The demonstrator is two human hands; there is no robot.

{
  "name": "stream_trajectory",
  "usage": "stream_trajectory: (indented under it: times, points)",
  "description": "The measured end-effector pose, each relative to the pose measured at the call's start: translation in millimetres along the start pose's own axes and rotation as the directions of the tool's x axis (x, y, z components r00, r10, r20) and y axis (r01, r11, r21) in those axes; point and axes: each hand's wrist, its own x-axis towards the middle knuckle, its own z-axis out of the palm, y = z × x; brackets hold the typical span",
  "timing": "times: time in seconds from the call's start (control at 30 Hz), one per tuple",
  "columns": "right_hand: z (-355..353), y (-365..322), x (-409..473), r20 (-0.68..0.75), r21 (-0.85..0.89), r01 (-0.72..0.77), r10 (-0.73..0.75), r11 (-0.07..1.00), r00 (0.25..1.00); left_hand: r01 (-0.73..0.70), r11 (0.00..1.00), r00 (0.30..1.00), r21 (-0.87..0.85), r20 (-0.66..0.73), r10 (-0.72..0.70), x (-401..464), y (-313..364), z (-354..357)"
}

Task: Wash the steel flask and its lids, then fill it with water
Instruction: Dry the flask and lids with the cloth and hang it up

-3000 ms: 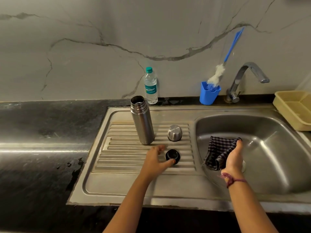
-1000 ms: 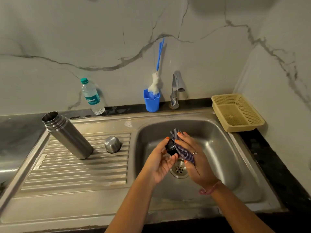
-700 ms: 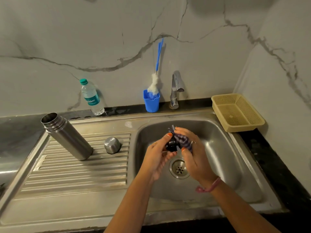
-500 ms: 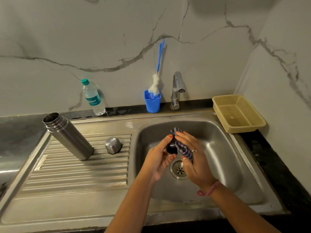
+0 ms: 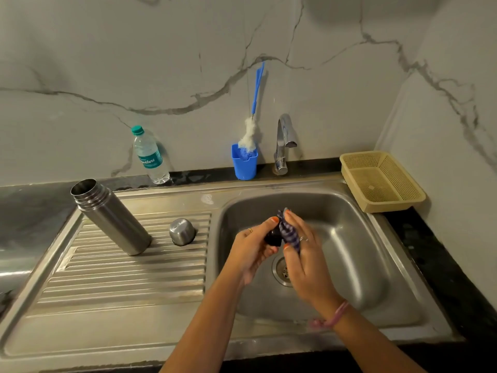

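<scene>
Over the sink [image 5: 349, 211] bowl, above the drain, the two hands meet: the left hand [image 5: 251, 247] pinches the black lid [image 5: 272, 236], and the right hand [image 5: 301, 254] grips the cloth [image 5: 288, 232] pressed against it. To clean it well, I would turn the lid in the left fingers while the cloth works round rim and threads — no water runs from the tap [image 5: 285, 141], so a rinse seems due. The flask [image 5: 113, 215] stands open on the drainboard, the steel cap [image 5: 182, 231] just beside it — both probably yet to be washed.

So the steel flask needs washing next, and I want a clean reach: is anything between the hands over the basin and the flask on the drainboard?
Only the steel cap, standing on the drainboard just right of the steel flask. Both hands are busy: left hand holds the black lid, right hand the checked cloth.
</scene>
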Motion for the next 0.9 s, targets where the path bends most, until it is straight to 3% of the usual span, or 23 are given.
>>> stream_trajectory:
  times: [0.07,0.13,0.17,0.23,0.27,0.33,0.4,0.5,0.63,0.7,0.8,0.9]
  points:
    - [-7,-6,15,0.084,0.297,-0.256,0.242,0.92,0.967,-0.014,0.999,1.0,0.031,0.028,0.013,-1,0,-2]
    - [-8,-9,21,0.183,0.4,-0.407,0.363,0.821,0.914,-0.028,0.999,1.0,0.031,0.006,0.028,0,1,-2]
    - [-8,-12,19,0.151,0.338,-0.355,0.321,0.872,0.935,-0.023,1.0,0.999,0.01,-0.027,0.023,2,2,-2]
    - [-2,-15,6,0.085,0.086,-0.104,0.097,0.991,0.992,-0.005,0.999,0.997,-0.042,-0.08,0.001,6,5,-2]
    - [3,-12,-3,0.098,-0.049,0.032,-0.027,0.998,0.995,-0.002,0.998,0.996,-0.058,-0.09,-0.004,8,6,-2]
    - [9,-5,-14,0.132,-0.166,0.134,-0.113,0.977,0.985,0.004,0.998,0.996,-0.061,-0.093,-0.01,10,7,-3]
    - [8,-2,-11,0.106,-0.108,0.087,-0.075,0.99,0.992,0.013,0.999,0.996,-0.051,-0.086,-0.017,10,5,-4]
    - [3,-5,10,0.076,0.151,-0.083,0.072,0.985,0.995,0.02,1.0,0.998,-0.018,-0.062,-0.021,8,3,-6]
    - [-8,-15,30,0.227,0.48,-0.368,0.292,0.796,0.929,-0.004,1.0,0.999,-0.019,-0.052,0.004,7,2,-10]
    - [-7,-18,20,0.187,0.467,-0.284,0.22,0.837,0.957,-0.012,0.999,0.997,-0.04,-0.077,0.009,9,5,-12]
    - [5,-3,-1,0.108,0.229,-0.033,0.009,0.973,0.994,0.001,0.999,0.995,-0.046,-0.103,-0.006,12,3,-14]
    - [5,7,1,0.1,0.15,0.018,-0.033,0.988,0.994,-0.001,0.999,0.999,-0.032,-0.048,-0.001,11,-2,-13]
